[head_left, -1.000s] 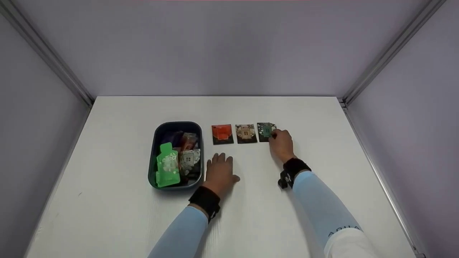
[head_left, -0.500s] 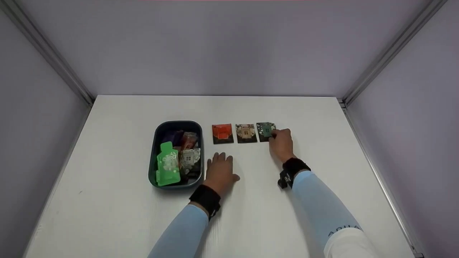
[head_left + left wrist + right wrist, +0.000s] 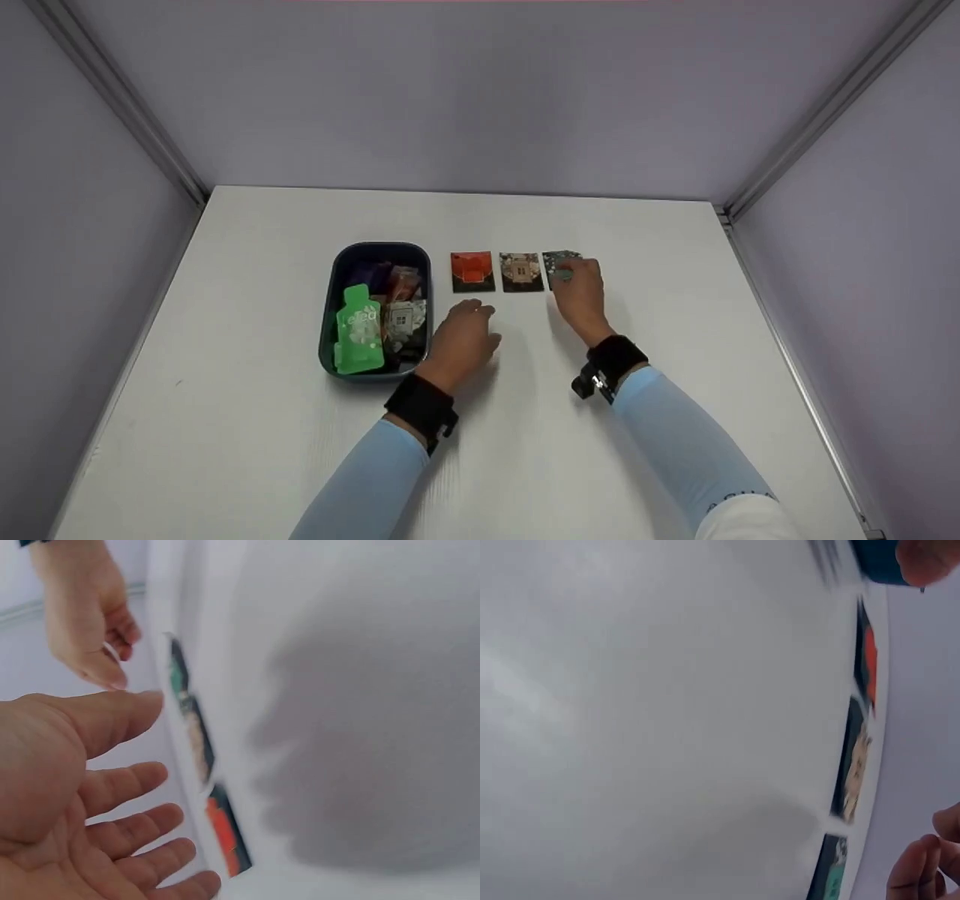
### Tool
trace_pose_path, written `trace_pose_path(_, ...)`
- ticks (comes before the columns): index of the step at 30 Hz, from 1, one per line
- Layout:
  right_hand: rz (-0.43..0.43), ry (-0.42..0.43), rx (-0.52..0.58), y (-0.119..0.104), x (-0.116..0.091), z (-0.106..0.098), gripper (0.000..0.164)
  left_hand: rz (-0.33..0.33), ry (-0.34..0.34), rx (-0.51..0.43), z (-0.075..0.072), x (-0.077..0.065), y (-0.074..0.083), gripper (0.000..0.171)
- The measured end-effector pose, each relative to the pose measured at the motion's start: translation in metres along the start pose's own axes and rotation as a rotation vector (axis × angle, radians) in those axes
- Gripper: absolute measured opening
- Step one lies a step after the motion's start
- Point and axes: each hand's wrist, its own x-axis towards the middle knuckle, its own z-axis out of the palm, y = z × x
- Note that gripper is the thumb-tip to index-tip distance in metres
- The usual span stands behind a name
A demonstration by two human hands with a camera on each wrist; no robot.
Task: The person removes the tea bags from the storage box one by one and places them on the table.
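Note:
Three small square packets lie in a row on the white table: a red one (image 3: 472, 271), a beige one (image 3: 522, 272) and a green one (image 3: 556, 259), each with a dark lower edge. My right hand (image 3: 583, 298) hovers over the green packet and partly hides it in the head view. In the right wrist view its loosely curled fingers (image 3: 909, 870) are apart from that packet and hold nothing. My left hand (image 3: 463, 341) is raised off the table beside the bin, fingers spread and relaxed in the left wrist view, with nothing in it.
A dark blue bin (image 3: 325, 322) stands left of the packets. Inside are a green bottle-shaped pouch (image 3: 359, 334), a grey packet with a window print (image 3: 405, 319), and several purple and reddish wrappers. Grey walls (image 3: 480, 97) enclose the table at the back and sides.
My right hand has let go of the green packet's right edge and risen slightly to the left over it. My left hand, flat on the table before, has lifted.

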Motion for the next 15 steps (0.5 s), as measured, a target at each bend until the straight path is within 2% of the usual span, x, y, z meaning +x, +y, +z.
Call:
trace_pose_path(4,-0.080,-0.026,0.069,-0.026,-0.021,0.013,0.023,-0.021,0.136,-0.166,-0.029,-0.010,-0.010,0.032)
trace_pose_path(8,-0.127,-0.078,0.111,-0.048,-0.043,0.029,0.019,-0.090,0.241,-0.227,-0.059,-0.028,-0.037,0.030)
trace_pose_path(11,-0.150,-0.108,0.131,-0.059,-0.056,0.038,0.018,-0.169,0.235,-0.197,-0.077,-0.042,-0.062,0.036)
trace_pose_path(15,-0.174,-0.142,0.148,-0.069,-0.067,0.046,0.018,-0.286,0.126,-0.118,-0.089,-0.052,-0.086,0.046)
